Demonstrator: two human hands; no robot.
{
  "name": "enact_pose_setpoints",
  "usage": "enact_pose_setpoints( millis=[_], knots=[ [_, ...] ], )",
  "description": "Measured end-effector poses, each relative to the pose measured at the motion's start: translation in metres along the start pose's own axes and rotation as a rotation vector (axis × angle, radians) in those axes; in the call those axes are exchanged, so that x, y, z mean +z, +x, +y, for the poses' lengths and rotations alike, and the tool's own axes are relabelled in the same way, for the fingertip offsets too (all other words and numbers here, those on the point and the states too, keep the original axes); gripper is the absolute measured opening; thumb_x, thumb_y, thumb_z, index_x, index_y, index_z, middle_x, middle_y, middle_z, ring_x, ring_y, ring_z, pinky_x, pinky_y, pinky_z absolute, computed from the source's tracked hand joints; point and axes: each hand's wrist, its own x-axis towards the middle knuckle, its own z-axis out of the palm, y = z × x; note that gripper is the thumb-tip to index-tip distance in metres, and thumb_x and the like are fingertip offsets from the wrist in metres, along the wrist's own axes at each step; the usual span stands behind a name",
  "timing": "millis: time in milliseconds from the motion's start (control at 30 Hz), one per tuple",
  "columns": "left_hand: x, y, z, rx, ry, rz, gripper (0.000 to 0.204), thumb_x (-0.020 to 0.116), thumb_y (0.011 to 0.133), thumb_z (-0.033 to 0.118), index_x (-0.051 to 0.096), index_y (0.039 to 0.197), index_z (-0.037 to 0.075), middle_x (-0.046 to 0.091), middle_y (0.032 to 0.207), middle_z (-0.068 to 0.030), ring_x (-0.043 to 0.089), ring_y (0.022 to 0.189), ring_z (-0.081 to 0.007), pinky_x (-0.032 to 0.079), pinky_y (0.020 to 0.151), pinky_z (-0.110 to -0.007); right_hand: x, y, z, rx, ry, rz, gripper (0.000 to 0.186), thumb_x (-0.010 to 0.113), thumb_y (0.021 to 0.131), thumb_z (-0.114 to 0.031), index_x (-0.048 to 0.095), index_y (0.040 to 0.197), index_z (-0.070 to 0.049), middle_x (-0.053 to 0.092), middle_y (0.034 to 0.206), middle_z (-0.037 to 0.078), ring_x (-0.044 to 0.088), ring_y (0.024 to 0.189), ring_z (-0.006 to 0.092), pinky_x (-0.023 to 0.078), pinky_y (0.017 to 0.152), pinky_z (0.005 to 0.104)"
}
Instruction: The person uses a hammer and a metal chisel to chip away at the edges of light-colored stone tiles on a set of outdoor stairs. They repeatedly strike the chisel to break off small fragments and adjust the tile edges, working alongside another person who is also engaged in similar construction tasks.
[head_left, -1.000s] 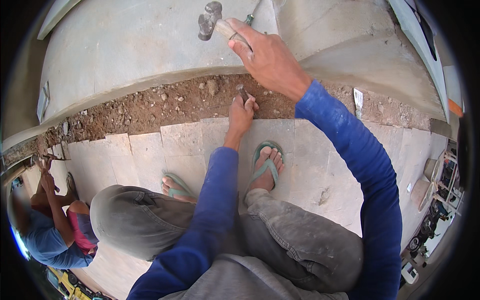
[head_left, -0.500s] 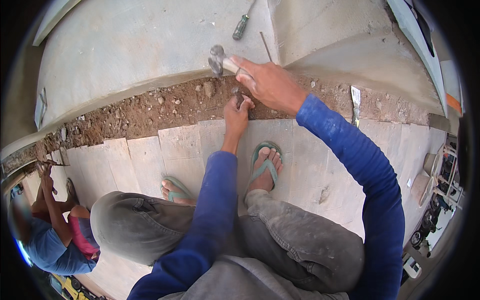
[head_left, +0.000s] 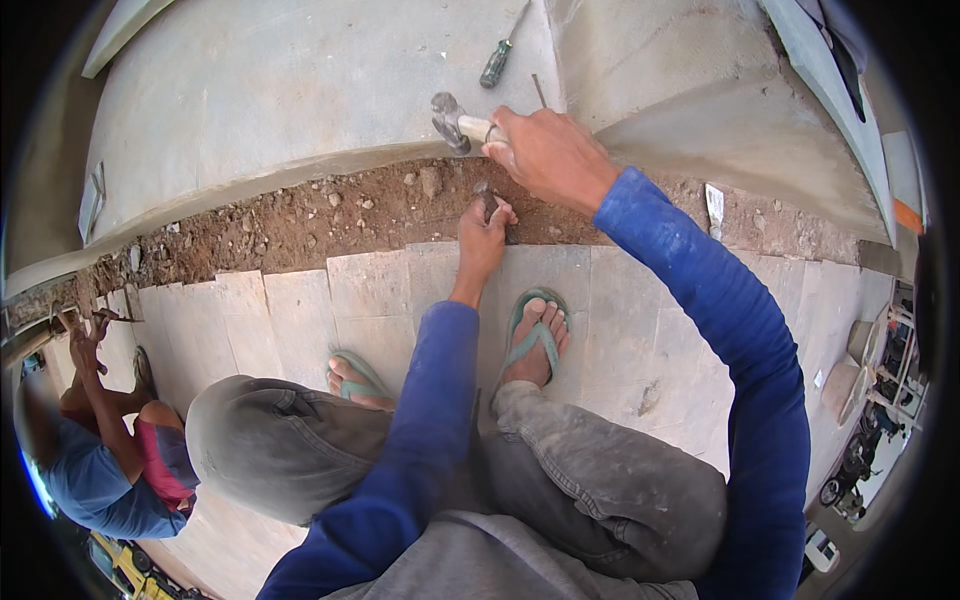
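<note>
My right hand (head_left: 560,160) is closed round the pale handle of a hammer (head_left: 450,122), its dark metal head raised to the upper left of the fist. Below it, my left hand (head_left: 484,240) grips a short dark metal chisel (head_left: 485,196), whose blunt top sticks up above the fingers. The chisel is held over a strip of broken brown soil (head_left: 330,215) between the pavers and the concrete. A gap separates the hammer head from the chisel top. The chisel's lower end is hidden by the hand.
A green-handled screwdriver (head_left: 495,63) and a thin rod (head_left: 539,92) lie on the concrete slab (head_left: 300,90). A scraper-like white blade (head_left: 714,210) rests on the soil at right. Pale pavers (head_left: 620,340) lie under my sandalled feet. A co-worker (head_left: 110,470) crouches at far left, hands raised.
The whole view has shifted slightly. Both hands keep their grips, and the hammer stays raised above the chisel with only a small movement. The co-worker's hands have moved a little.
</note>
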Motion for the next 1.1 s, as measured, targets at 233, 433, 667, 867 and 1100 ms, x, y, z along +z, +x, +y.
enact_pose_setpoints(
  millis=[233, 433, 667, 867, 1100],
  knots=[
    [0.004, -0.001, -0.002, 0.021, 0.018, -0.041, 0.010, 0.062, 0.096, 0.009, 0.063, 0.092, -0.001, 0.069, 0.078, -0.0060, 0.063, 0.074, -0.0128, 0.051, 0.072, -0.029, 0.018, -0.026, 0.005, 0.073, -0.085, -0.230, 0.033, 0.060, 0.097, -0.029, 0.061, 0.116, -0.002, 0.069, 0.079, 0.021, 0.070, 0.083, 0.0399, 0.053, 0.076, 0.0505],
    [0.006, -0.001, 0.002, -0.038, -0.006, -0.009, 0.019, 0.063, 0.098, 0.016, 0.065, 0.088, 0.000, 0.069, 0.079, -0.0058, 0.062, 0.074, -0.0128, 0.050, 0.071, -0.029, 0.008, -0.072, 0.012, 0.308, 0.292, 0.003, 0.044, 0.059, 0.099, -0.038, 0.058, 0.125, -0.002, 0.069, 0.092, 0.025, 0.067, 0.089, 0.0459, 0.051, 0.075, 0.0496],
    [0.015, 0.022, 0.018, -0.273, -0.303, 0.050, 0.044, 0.062, 0.100, 0.047, 0.055, 0.073, 0.012, 0.048, 0.060, 0.0015, 0.049, 0.055, -0.0124, 0.044, 0.057, -0.031, 0.029, -0.191, 0.043, 0.624, 0.389, 0.102, 0.051, 0.062, 0.098, -0.040, 0.059, 0.129, 0.000, 0.069, 0.102, 0.028, 0.068, 0.094, 0.0432, 0.052, 0.079, 0.0439],
    [0.019, 0.010, 0.012, -0.266, -0.421, 0.137, 0.041, 0.063, 0.100, 0.036, 0.048, 0.068, 0.015, 0.041, 0.057, 0.0027, 0.040, 0.052, -0.0104, 0.038, 0.053, -0.029, 0.042, -0.221, 0.067, 0.605, 0.325, 0.237, 0.053, 0.063, 0.098, -0.042, 0.060, 0.130, -0.001, 0.071, 0.096, 0.027, 0.070, 0.089, 0.0430, 0.053, 0.076, 0.0425],
    [0.025, -0.006, 0.024, -0.210, -0.438, 0.214, 0.038, 0.063, 0.099, 0.028, 0.047, 0.067, 0.015, 0.042, 0.059, 0.0027, 0.039, 0.054, -0.0105, 0.035, 0.053, -0.030, 0.033, -0.196, 0.055, 0.659, 0.379, 0.257, 0.054, 0.063, 0.098, -0.042, 0.060, 0.131, 0.000, 0.070, 0.102, 0.027, 0.070, 0.096, 0.0410, 0.053, 0.081, 0.0425]
  ],
)
